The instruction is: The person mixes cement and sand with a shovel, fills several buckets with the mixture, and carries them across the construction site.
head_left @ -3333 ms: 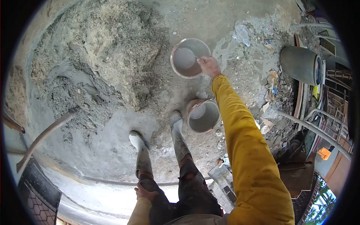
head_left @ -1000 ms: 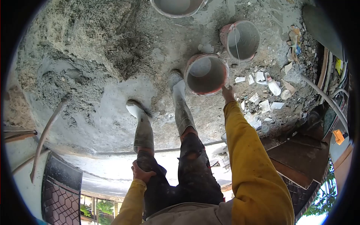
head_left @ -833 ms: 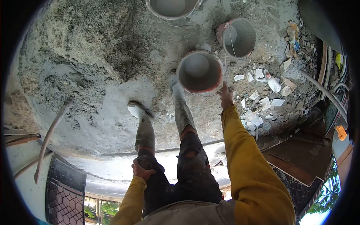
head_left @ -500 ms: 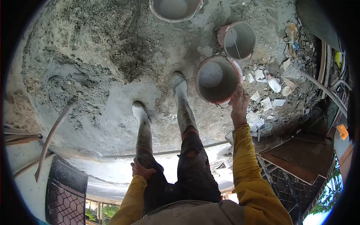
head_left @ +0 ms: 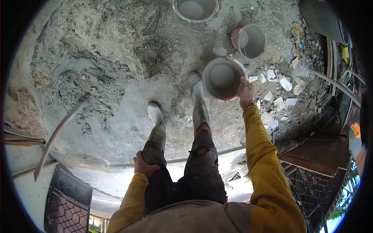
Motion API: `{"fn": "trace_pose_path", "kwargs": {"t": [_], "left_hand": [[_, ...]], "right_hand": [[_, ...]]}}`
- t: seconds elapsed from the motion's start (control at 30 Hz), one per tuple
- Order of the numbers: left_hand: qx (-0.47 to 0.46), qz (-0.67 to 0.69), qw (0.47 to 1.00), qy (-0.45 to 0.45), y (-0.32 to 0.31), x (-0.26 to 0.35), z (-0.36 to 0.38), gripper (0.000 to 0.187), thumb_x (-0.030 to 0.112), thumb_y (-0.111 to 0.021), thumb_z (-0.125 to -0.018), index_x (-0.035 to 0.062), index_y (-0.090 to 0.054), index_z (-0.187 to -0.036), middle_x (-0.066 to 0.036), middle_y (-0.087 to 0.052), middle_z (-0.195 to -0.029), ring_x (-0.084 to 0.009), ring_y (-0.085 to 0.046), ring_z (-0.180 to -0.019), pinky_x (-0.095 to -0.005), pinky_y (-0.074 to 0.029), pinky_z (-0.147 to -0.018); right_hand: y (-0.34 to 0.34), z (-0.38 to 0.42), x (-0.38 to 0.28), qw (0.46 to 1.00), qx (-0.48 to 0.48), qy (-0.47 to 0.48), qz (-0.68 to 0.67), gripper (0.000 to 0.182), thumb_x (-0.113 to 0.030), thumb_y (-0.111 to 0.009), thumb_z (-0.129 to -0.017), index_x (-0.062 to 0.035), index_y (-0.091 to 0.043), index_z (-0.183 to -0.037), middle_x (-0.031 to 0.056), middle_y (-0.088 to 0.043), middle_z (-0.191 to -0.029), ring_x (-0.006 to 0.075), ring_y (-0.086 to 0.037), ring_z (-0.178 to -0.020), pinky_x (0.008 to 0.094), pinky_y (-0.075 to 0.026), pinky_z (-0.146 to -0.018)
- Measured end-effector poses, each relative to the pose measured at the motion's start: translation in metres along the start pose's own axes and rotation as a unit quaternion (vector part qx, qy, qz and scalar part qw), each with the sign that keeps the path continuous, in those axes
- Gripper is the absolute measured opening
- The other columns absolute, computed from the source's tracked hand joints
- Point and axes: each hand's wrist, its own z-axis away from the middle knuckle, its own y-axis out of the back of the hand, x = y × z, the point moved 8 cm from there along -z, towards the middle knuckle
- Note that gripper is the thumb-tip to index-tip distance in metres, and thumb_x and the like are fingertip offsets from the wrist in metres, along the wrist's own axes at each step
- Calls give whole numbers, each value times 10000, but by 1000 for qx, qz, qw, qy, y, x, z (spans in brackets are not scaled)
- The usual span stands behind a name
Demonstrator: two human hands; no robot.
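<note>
My right hand (head_left: 245, 93) grips the near right rim of a mortar-stained bucket (head_left: 229, 92). The bucket's grey bottom shows through its mouth, and it stands beside my right boot (head_left: 197, 90). My left hand (head_left: 146, 164) rests on my left leg near the knee, thumb apart from the fingers, holding nothing. Just beyond the gripped bucket, a smaller reddish bucket (head_left: 235, 38) leans with its wire handle across its mouth. A third bucket (head_left: 213, 15) stands at the top of the view.
A mound of grey sandy mix (head_left: 105, 42) spreads at the left, with a long curved wooden handle (head_left: 58, 134) rising from the wet part. Broken tile pieces (head_left: 279, 104) and a clear bottle (head_left: 285, 82) litter the right. A pole (head_left: 336, 84) crosses the far right.
The gripped bucket has turned more upright, its bottom now nearer the middle of its mouth. My right hand has moved slightly forward with it. The view has shifted a little; my left hand stays on the leg.
</note>
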Motion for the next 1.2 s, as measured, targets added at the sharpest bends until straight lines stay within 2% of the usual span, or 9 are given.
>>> {"fn": "trace_pose_path", "kwargs": {"t": [0.13, 0.27, 0.6, 0.87, 0.9, 0.93, 1.03, 1.13, 1.2], "left_hand": [[-12, 8, 999, -38, 9, -23, -14, 1085, 241, -881, -457, 96, -296, -1359, -228, -412, -1243, -408, -462, -1167, -461, -446, -984], [-29, 28, 997, -61, -5, -40, -8, 1073, 246, -880, -464, 92, -303, -1355, -228, -411, -1246, -407, -461, -1168, -462, -446, -984], [-35, 46, 998, -16, -62, -70, 21, 1049, 230, -868, -485, 140, -291, -1356, -209, -408, -1249, -405, -466, -1183, -464, -454, -981], [-27, 37, 998, -32, -77, -70, 31, 1030, 221, -862, -495, 141, -295, -1351, -216, -398, -1265, -417, -456, -1190, -466, -447, -991], [-26, 35, 998, -36, -77, -69, 33, 1030, 221, -862, -495, 141, -295, -1351, -216, -398, -1265, -417, -456, -1190, -466, -447, -991], [-29, 27, 999, -32, -77, -67, 33, 1030, 217, -865, -490, 136, -296, -1346, -214, -400, -1262, -417, -453, -1192, -466, -448, -990], [-32, 15, 999, -32, -78, -65, 31, 1032, 218, -870, -480, 130, -300, -1335, -209, -406, -1254, -413, -453, -1190, -465, -450, -984], [-11, 17, 998, -54, -87, -79, 25, 1037, 226, -881, -464, 131, -307, -1322, -202, -415, -1238, -400, -460, -1174, -461, -459, -968], [-21, 29, 998, -59, -91, -88, 25, 1046, 223, -885, -457, 134, -307, -1324, -197, -417, -1234, -390, -463, -1168, -456, -462, -963]], "right_hand": [[-28, 46, -11, 991, 115, 19, -68, 371, -364, -560, -950, -171, -398, -679, -70, -289, -513, 61, -252, -402, 265, -234, -391], [-55, 72, -29, 976, 48, 15, -210, 345, -306, -532, -968, -163, -418, -675, -60, -289, -510, 72, -257, -392, 268, -225, -384], [-124, 109, -69, 980, 41, 103, -166, 267, -205, -539, -960, -113, -484, -715, -74, -289, -528, 58, -262, -415, 253, -207, -394], [-46, 221, -214, 880, -38, 371, -293, 429, -221, -469, -995, -133, -295, -614, -42, -245, -527, 66, -229, -448, 259, -184, -424], [-37, 232, -222, 868, -83, 416, -258, 419, -290, -429, -1017, -108, -329, -652, -32, -277, -558, 79, -287, -494, 268, -335, -491], [-37, 231, -218, 866, -80, 420, -259, 419, -290, -429, -1017, -108, -329, -652, -32, -277, -558, 79, -287, -494, 268, -335, -491], [-52, 209, -163, 844, -23, 499, -195, 401, -377, -371, -1027, -50, -417, -800, 42, -432, -707, 177, -503, -744, 418, -443, -881], [-81, 140, -47, 884, 16, 388, -260, 502, -465, -359, -1010, -17, -429, -795, 83, -501, -765, 243, -555, -844, 390, -421, -888], [-111, 108, 51, 937, 62, 255, -230, 527, -490, -387, -997, -46, -440, -719, 64, -525, -718, 193, -546, -805, 326, -415, -836]]}}
